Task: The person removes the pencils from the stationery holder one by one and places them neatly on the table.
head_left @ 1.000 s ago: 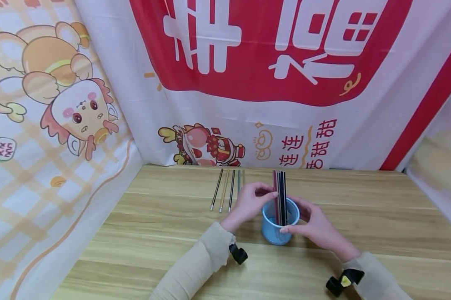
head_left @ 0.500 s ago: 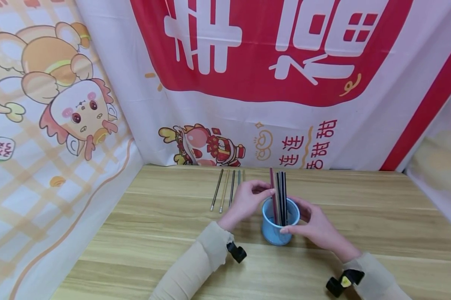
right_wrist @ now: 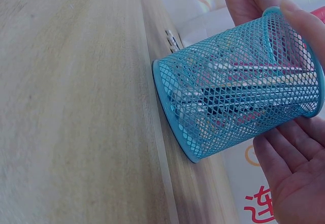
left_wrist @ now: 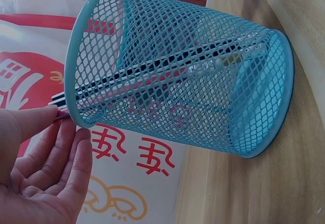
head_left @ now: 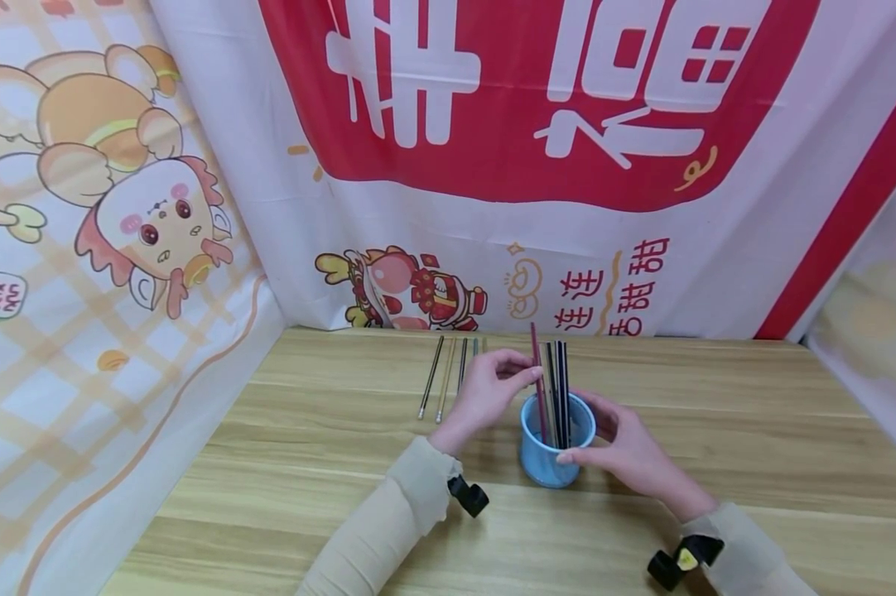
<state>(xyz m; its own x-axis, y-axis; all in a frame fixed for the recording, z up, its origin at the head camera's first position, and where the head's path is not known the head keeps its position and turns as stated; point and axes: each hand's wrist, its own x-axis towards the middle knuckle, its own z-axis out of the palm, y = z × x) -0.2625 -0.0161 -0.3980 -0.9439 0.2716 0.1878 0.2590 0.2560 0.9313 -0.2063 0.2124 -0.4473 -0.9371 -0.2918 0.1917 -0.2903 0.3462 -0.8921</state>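
Observation:
A light-blue mesh pencil cup (head_left: 548, 472) stands upright on the wooden table. Several dark pencils (head_left: 565, 381) stand bunched in it. Between thumb and fingertips, my left hand (head_left: 484, 393) pinches a dark red pencil (head_left: 534, 343), which rises above the others with its lower end still inside the cup. My right hand (head_left: 630, 451) holds the cup from its right side, thumb at the front of the rim and fingers behind. Through the cup's mesh (left_wrist: 172, 82), the left wrist view shows the pencil shafts leaning together. The right wrist view shows my right thumb (right_wrist: 307, 23) over the rim.
Left of the cup lies a row of loose pencils, among them a black one (head_left: 430, 381) and a yellow one (head_left: 445, 382); my left hand partly covers others. A printed cloth (head_left: 418, 207) hangs behind the table (head_left: 269, 463).
My left hand has moved up and slightly left, drawing the dark red pencil higher and away from the bunch. My right hand and the cup have stayed in place.

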